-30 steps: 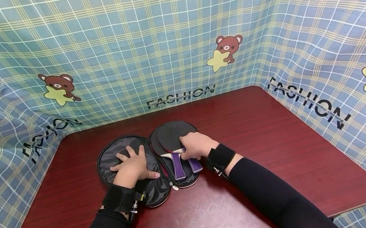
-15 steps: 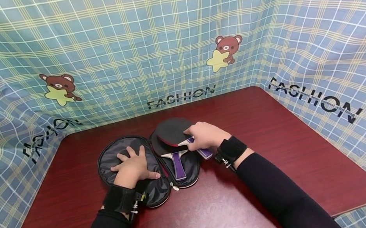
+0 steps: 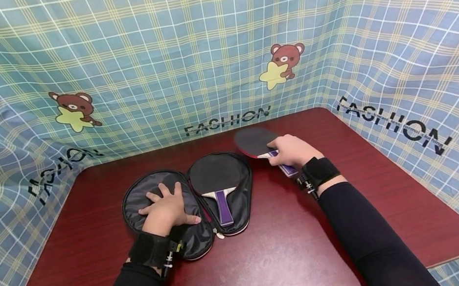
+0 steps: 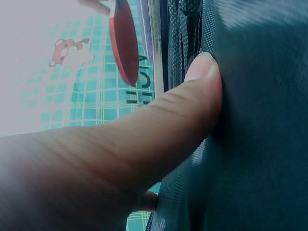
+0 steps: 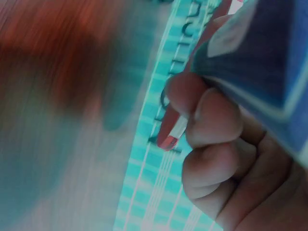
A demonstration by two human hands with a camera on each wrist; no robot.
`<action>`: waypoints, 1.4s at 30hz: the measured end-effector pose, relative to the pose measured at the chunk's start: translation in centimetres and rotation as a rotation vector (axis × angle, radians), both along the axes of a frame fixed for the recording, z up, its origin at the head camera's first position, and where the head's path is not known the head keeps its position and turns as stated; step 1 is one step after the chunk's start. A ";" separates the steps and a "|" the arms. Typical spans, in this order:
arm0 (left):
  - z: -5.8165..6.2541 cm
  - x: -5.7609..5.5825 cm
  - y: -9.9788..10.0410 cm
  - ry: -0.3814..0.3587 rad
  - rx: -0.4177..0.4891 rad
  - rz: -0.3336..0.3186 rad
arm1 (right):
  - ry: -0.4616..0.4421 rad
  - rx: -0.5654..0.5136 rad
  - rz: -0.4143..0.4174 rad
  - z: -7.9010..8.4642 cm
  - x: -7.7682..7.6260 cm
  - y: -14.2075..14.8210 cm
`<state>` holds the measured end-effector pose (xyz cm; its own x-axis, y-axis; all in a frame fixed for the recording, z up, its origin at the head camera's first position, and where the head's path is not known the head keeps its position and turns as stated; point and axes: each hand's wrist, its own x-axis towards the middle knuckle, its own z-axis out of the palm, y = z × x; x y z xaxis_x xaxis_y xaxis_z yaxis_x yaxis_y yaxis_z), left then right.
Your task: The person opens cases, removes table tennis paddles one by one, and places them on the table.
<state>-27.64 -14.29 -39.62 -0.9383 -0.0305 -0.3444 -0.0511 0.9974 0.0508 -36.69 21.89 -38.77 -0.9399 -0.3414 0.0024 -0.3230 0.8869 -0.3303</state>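
Observation:
My left hand (image 3: 166, 211) lies with spread fingers on the black lining of the left half of an unzipped paddle case (image 3: 139, 183). In the left wrist view the thumb (image 4: 163, 115) presses against the dark fabric (image 4: 264, 106). My right hand (image 3: 293, 149) grips a table tennis paddle (image 3: 254, 141) by its purple and white handle, right of the case and raised over the table. Its black face is up in the head view; the left wrist view shows its red underside (image 4: 124, 45). A second paddle (image 3: 214, 173) lies black side up in the case's right half, handle toward me.
The dark red table (image 3: 250, 278) carries the case. A zipper pull (image 3: 219, 234) hangs at the case's near hinge end. Blue plaid cloth (image 3: 205, 42) with bear prints stands along the table's back and sides.
My right hand has lifted the upper paddle out of the case and carried it right and away from me, uncovering the lower paddle. My left hand has stayed in place.

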 end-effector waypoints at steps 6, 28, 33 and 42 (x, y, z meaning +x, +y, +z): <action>0.0 -0.2 0.0 -0.002 -0.001 0.002 | 0.011 0.000 -0.023 0.0 -0.4 2.5; -0.4 -0.5 0.0 -0.010 -0.005 0.007 | -0.054 0.008 -0.141 -0.2 -0.6 10.5; -0.4 -0.3 0.0 -0.006 -0.004 0.003 | -0.062 0.025 -0.145 -1.1 -0.8 11.3; -0.4 -0.2 0.0 0.010 -0.008 0.001 | -0.046 0.061 -0.170 -2.0 -0.6 11.4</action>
